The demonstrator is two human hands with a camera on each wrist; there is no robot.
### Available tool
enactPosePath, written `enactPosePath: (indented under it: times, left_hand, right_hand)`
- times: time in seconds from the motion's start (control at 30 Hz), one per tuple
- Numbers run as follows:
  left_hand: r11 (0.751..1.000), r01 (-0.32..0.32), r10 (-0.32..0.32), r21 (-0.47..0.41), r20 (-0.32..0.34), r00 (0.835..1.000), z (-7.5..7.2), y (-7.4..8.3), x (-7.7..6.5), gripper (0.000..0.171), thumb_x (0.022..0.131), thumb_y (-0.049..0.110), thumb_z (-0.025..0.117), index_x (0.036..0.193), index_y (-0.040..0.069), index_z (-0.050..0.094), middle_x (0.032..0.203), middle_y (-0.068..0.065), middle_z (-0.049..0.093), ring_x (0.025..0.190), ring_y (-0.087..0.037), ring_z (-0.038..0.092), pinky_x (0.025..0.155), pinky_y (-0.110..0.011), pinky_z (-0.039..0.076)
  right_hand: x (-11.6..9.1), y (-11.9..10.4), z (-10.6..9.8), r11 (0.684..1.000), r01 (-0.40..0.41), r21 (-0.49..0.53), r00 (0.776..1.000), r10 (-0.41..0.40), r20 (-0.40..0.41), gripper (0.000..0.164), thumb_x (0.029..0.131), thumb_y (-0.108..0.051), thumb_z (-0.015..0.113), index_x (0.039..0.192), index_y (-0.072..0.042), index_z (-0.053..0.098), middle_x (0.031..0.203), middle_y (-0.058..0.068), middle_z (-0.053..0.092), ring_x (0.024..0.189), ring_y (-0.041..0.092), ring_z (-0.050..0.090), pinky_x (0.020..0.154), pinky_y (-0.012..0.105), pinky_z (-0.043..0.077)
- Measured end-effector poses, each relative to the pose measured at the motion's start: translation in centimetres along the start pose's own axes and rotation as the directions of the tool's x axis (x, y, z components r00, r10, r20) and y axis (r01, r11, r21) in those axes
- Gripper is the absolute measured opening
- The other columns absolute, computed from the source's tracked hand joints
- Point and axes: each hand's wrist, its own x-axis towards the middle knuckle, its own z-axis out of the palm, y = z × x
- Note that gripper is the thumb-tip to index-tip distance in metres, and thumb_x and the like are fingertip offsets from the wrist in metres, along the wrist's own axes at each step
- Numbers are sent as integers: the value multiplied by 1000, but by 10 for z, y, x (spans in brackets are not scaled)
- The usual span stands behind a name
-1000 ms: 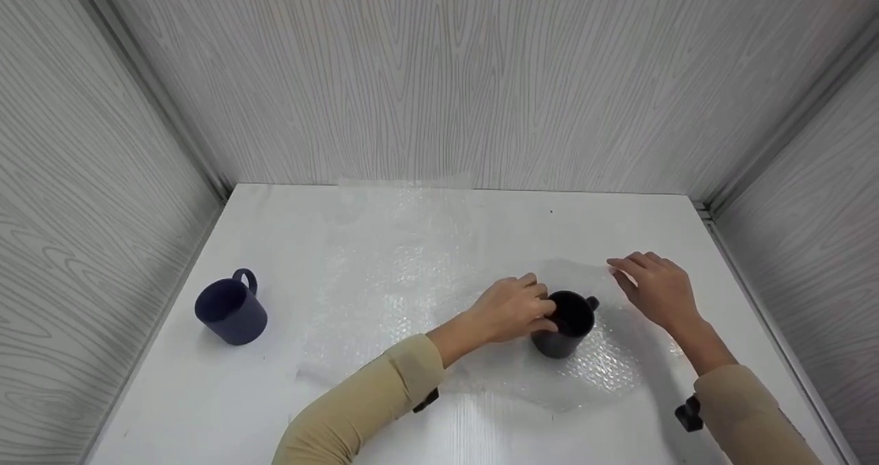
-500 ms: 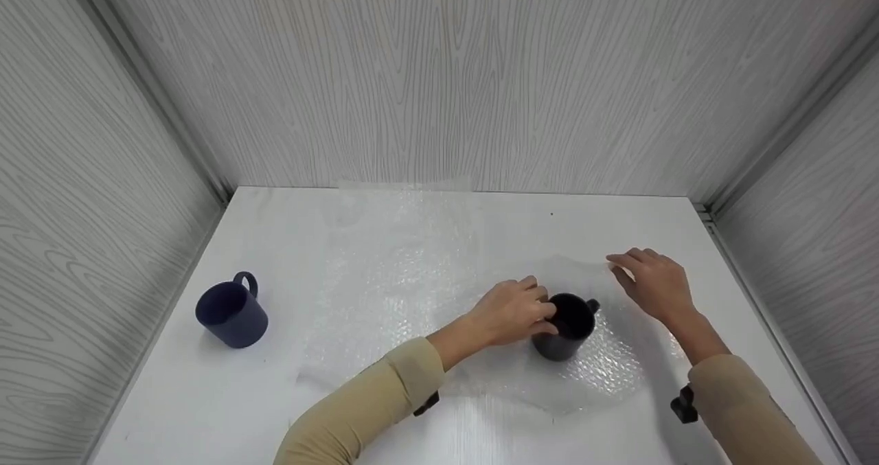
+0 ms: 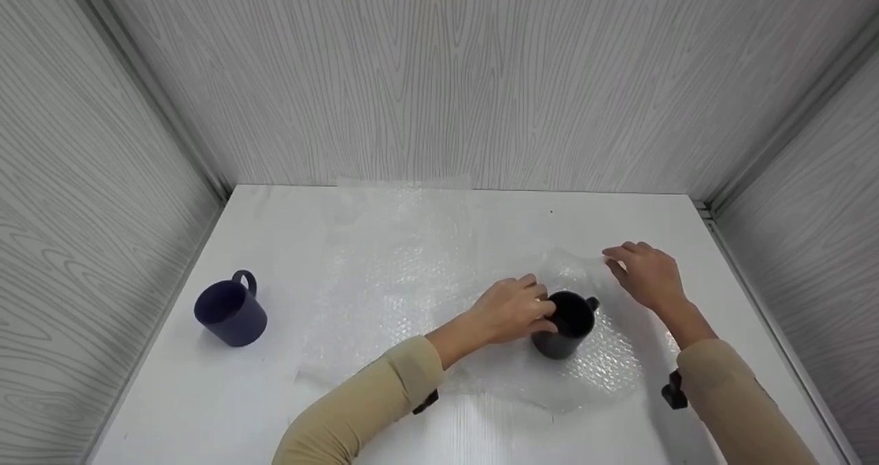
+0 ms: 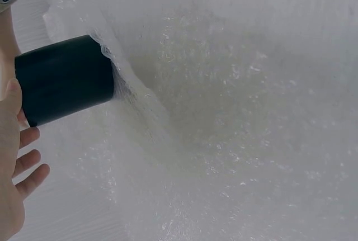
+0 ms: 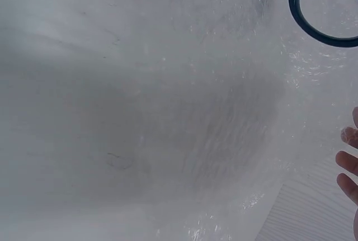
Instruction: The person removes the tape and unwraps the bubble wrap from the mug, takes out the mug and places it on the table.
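A black mug (image 3: 562,345) stands upright on clear bubble wrap (image 3: 608,362), right of the middle of the white table. My left hand (image 3: 508,310) holds the mug by its rim, thumb and fingers at the left of its mouth. The left wrist view shows the mug's dark side (image 4: 64,81), with wrap bunched against its base. Behind and right of the mug, my right hand (image 3: 644,273) pinches the raised far edge of the wrap. The right wrist view has the mug's handle (image 5: 320,33) at the top right; only fingertips (image 5: 348,162) of that hand show there.
A dark blue mug (image 3: 233,317) stands at the left of the table, handle towards the back. The wrap stretches left and back, its far end reaching the rear panel (image 3: 439,80). Grey wood-grain panels also close in the left and right sides.
My right hand has moved slightly back and left, and the wrap's edge at its fingers has lifted and curled towards the mug. The left hand keeps its hold on the rim.
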Motion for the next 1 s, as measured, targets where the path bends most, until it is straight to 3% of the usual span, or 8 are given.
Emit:
enactPosePath:
  times: [0.23, 0.63, 1.0]
  left_hand:
    - [1000, -1, 1, -30, 15, 1000, -1, 0, 0, 38, 99, 63, 56, 102, 30, 74, 107, 10, 74, 102, -12, 67, 74, -24, 57]
    - [1000, -20, 21, 14, -76, 997, 1, 0, -2, 37, 98, 64, 57, 100, 31, 75, 105, 11, 75, 97, -10, 67, 71, -20, 57]
    - [1000, -5, 5, -5, -56, 998, 2, 0, -2, 36, 97, 63, 58, 102, 31, 75, 108, 11, 76, 100, -10, 67, 72, -22, 57]
  right_hand:
    - [7, 2, 2, 999, -52, 12, 995, 51, 91, 17, 98, -17, 73, 112, -11, 79, 99, 12, 78, 84, 35, 71, 66, 51, 57]
    - [19, 2, 7, 997, -70, -23, 977, 73, 201, 21, 101, -20, 70, 117, -10, 77, 101, 11, 78, 88, 34, 72, 69, 52, 59]
    - [21, 2, 16, 995, -100, -13, 969, 101, 225, 21, 101, -18, 69, 118, -8, 76, 102, 14, 78, 89, 37, 72, 74, 54, 60]
